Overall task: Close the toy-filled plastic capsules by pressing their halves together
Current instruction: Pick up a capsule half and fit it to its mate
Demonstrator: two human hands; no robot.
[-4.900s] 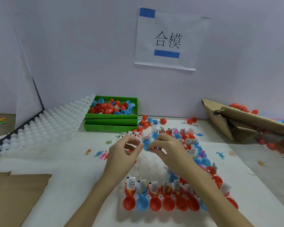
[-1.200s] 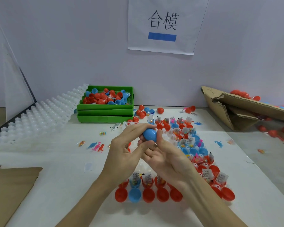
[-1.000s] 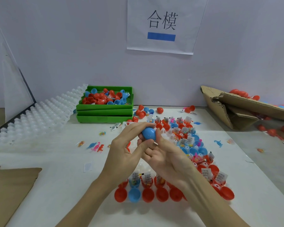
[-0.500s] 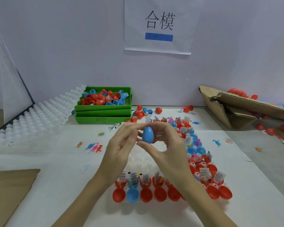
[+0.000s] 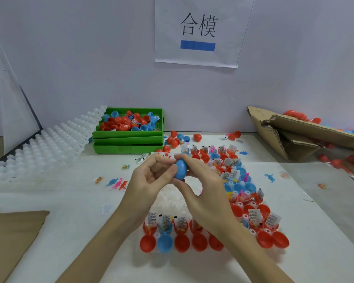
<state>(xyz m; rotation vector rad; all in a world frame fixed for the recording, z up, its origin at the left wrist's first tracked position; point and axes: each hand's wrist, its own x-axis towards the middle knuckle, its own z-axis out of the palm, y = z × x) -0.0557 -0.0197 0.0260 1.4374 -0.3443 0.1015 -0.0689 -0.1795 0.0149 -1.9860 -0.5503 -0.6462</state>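
Capsule: blue egg-shaped plastic capsule (image 5: 180, 169), halves together, held upright in the air above the clear plastic holder tray (image 5: 251, 231) on the white bench (image 5: 70, 201).
Left grip: left hand (image 5: 149, 180) has thumb and curled fingertips pinching the capsule's left side.
Right grip: right hand (image 5: 204, 193) pinches it from the right, forefinger over the top, thumb beneath.
Pose: both forearms reach forward from the lower edge, hands meeting at centre.
Tray: open red and blue capsule halves (image 5: 182, 243) with toys inside.
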